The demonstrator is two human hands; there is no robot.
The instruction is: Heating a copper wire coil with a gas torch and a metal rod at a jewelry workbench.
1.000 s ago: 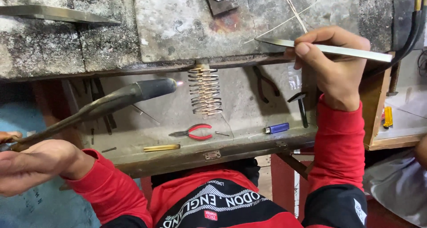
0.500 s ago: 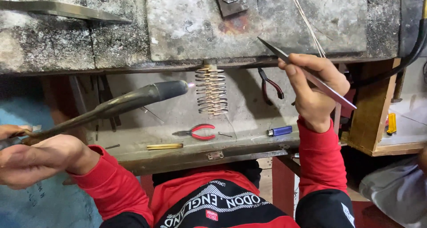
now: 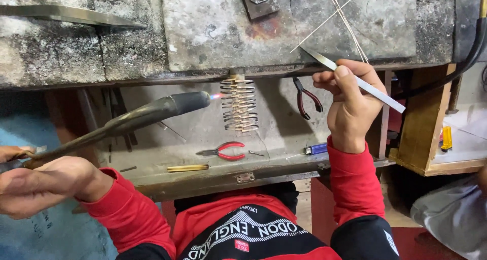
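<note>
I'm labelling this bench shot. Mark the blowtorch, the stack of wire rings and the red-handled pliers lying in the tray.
blowtorch [image 3: 177, 104], head view, on its dark nozzle near the flame.
stack of wire rings [image 3: 238, 105], head view, on the middle rings.
red-handled pliers [image 3: 228, 150], head view, on the red handles.

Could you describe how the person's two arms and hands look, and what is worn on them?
Both hands, the left hand and the right hand, are bare, without gloves. Both arms wear long red sleeves with ribbed cuffs, turning black higher up. The right upper sleeve carries a small white mark.
</note>
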